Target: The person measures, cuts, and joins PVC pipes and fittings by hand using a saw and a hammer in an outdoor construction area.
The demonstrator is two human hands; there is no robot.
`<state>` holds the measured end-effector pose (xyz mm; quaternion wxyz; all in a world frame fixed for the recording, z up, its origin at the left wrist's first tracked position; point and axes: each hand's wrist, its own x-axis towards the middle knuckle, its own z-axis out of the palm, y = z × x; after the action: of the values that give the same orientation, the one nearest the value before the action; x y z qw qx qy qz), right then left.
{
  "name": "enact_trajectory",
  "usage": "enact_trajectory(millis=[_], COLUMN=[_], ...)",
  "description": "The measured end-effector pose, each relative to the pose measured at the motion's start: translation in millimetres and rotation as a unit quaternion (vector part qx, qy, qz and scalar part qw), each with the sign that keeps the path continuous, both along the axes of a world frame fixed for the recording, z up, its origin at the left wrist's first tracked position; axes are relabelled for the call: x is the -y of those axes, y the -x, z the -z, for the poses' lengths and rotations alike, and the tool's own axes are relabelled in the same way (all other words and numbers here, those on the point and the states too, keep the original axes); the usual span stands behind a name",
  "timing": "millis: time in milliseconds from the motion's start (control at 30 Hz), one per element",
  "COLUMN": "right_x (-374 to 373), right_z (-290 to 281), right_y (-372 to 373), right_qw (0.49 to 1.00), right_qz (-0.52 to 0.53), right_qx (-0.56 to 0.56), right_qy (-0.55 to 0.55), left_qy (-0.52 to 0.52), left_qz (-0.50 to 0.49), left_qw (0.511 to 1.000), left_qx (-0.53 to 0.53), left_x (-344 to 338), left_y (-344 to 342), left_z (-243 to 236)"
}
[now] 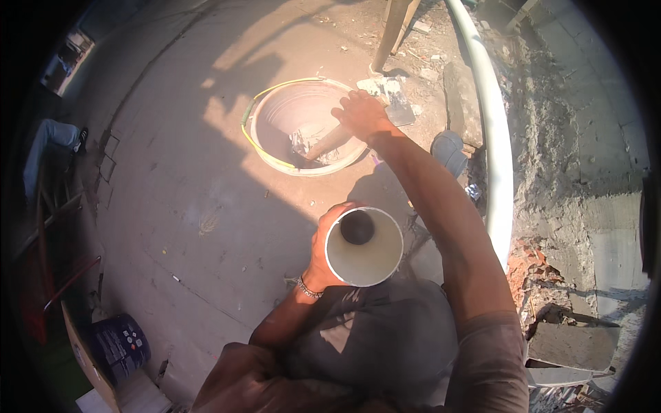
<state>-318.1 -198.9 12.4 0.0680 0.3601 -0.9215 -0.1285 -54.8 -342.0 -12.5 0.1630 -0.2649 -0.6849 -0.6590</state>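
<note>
My left hand [322, 244] is wrapped around a short length of white plastic pipe [399, 256], held with its round mouth facing up in front of my lap. The inside of the pipe is pale, with a dark round opening at the far end. My right arm stretches forward to a wide pale bucket [311, 171] on the ground. Over the bucket's right rim, my right hand [363, 115] is closed on a brown wooden stick [329, 143]. The stick slants down into the bucket, where its lower end meets whitish scraps. A yellow wire handle [259, 148] rests along the bucket's left side.
A long white pipe [490, 131] curves along the right, beside a rough, broken wall [551, 138]. Wooden legs [390, 34] stand beyond the bucket, near a flat metal blade [401, 114] and rubble. A dark blue tub [117, 347] sits at lower left. Another person's leg [51, 141] shows far left.
</note>
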Motion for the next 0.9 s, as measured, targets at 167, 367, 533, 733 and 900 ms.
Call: enact_trajectory(millis=[167,367,533,733,900], right_x=[-21,-146,-170,-177,-190], right_z=[-47,-164,-233,-251,-245], right_y=[-45,-171,-286,-342,-360], right_qw=[0.997,0.960,0.818,0.764,0.850], right_qz=[0.001,0.246,0.319,0.372,0.197], right_qx=[-0.016,-0.036,0.199,0.174,0.138], right_qy=[-0.074,0.130,0.436,0.498,0.469], left_qy=[-0.079,-0.020,0.001,0.193,0.078], left_qz=[0.050,0.021,0.056,0.050,0.086], left_qw=[0.996,0.999,0.998,0.975,0.993], left_qx=[0.005,-0.034,-0.012,-0.100,-0.020], left_x=[-10,-37,-74,-107,-117], left_y=[5,19,40,54,47], left_z=[-7,-32,-25,-12,-4])
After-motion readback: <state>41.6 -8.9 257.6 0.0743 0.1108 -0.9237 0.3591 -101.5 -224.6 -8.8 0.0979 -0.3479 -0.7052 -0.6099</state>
